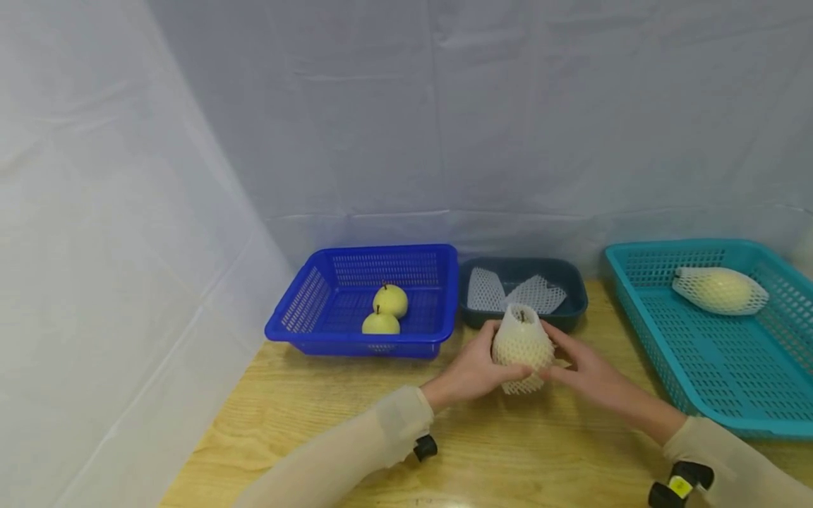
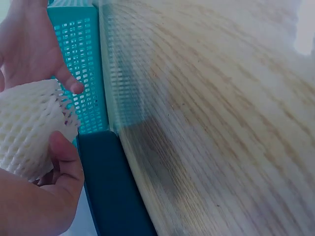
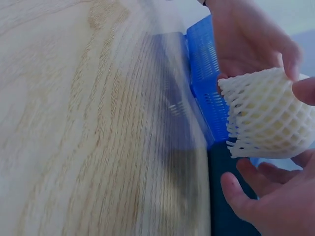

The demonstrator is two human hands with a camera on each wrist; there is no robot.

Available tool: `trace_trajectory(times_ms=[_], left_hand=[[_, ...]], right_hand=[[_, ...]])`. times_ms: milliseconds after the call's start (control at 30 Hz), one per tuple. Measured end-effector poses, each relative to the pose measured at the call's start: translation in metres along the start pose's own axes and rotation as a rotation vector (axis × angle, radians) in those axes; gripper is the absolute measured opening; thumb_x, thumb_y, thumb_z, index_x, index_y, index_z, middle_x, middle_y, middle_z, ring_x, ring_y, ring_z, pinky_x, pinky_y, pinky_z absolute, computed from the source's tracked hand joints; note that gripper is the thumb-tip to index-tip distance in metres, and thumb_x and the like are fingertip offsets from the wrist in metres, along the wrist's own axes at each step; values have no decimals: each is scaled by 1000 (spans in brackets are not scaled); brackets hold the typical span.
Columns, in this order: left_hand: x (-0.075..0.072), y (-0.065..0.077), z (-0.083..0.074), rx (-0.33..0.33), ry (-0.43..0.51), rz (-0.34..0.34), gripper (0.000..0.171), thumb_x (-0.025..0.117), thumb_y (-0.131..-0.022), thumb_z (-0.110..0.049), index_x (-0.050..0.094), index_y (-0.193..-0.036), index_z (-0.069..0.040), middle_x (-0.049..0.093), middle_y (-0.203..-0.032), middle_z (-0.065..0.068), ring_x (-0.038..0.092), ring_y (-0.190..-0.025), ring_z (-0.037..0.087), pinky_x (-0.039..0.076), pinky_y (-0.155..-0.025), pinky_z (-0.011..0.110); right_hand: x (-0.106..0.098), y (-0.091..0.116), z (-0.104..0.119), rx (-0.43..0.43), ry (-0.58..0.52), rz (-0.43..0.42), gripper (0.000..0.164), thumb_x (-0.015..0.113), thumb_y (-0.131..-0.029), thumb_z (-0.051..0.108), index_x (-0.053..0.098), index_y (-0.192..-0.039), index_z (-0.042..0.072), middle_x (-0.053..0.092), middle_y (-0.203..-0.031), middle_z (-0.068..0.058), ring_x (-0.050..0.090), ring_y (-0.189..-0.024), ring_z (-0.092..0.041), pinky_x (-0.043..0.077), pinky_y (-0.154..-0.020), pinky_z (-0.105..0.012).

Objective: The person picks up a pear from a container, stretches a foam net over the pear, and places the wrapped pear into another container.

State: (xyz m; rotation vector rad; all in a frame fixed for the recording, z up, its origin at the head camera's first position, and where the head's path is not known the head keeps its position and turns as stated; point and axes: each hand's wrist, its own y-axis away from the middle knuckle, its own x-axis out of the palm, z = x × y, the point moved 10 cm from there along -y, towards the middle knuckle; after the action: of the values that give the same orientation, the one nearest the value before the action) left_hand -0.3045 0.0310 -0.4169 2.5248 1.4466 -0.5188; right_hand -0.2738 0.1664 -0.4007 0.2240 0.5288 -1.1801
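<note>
White foam netting (image 1: 524,351) sleeves the pear (image 1: 523,319), gripped by left hand (image 1: 473,367) and right hand (image 1: 589,374) above the surface (image 1: 508,451), short of its far edge, likely springy (yet bruisable), best cupped round the belly.

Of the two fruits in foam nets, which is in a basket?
The netted fruit in the teal basket at far right. The other netted fruit is held between the left hand and right hand, in front of the dark tray.

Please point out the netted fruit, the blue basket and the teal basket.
Netted fruit (image 1: 523,349): head view, on the foam net around its middle.
Blue basket (image 1: 330,339): head view, on its front rim.
Teal basket (image 1: 724,367): head view, on its bare floor.
</note>
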Motion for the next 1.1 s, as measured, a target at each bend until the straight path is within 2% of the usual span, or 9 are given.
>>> trace_trajectory(times_ms=[167,333,467,567,733,900,1100], left_hand=[[2,1,-1,23,32,23,76,79,-85,-33,38,-146,-19,57,-128,1,61,-103,8,54,-84,25],[5,4,-1,36,39,69,76,77,-87,-32,34,-149,-24,54,-131,-1,60,-106,7,54,-84,24],[5,7,-5,71,-34,72,80,76,-87,-33,31,-154,-24,48,-136,-2,56,-109,8,52,-86,24],[4,9,-10,101,-92,52,84,76,-87,-37,30,-156,-25,44,-136,-2,53,-111,9,51,-88,23],[4,11,-12,85,-55,20,89,79,-85,-46,27,-156,-30,43,-135,-4,53,-108,8,53,-87,24],[4,11,-13,63,-52,-28,88,79,-83,-51,31,-154,-29,42,-143,-4,54,-112,7,51,-91,25],[2,12,-16,82,-72,-57,84,81,-84,-41,35,-152,-24,47,-140,-5,56,-113,6,51,-92,23]], right_hand=[[4,-1,-1,-3,-66,29,84,66,-98,22,13,-160,2,29,-158,-31,42,-135,-53,54,-92,-44],[7,-2,-2,5,-116,32,89,71,-95,21,13,-160,2,30,-157,-29,43,-135,-50,54,-93,-38],[7,-1,-2,13,-127,22,90,72,-94,19,13,-160,3,31,-156,-28,47,-132,-48,55,-91,-35],[4,1,0,2,-91,-4,89,72,-94,18,15,-160,2,32,-155,-28,50,-129,-46,55,-91,-38],[2,3,4,-43,-47,-49,84,72,-93,15,20,-158,3,34,-154,-27,49,-130,-45,51,-97,-46],[2,4,6,-59,-48,-76,82,73,-93,16,25,-157,4,40,-150,-24,46,-133,-43,50,-101,-36],[8,3,1,-8,-73,-77,86,74,-92,21,21,-158,4,41,-145,-24,49,-129,-44,51,-99,-36]])
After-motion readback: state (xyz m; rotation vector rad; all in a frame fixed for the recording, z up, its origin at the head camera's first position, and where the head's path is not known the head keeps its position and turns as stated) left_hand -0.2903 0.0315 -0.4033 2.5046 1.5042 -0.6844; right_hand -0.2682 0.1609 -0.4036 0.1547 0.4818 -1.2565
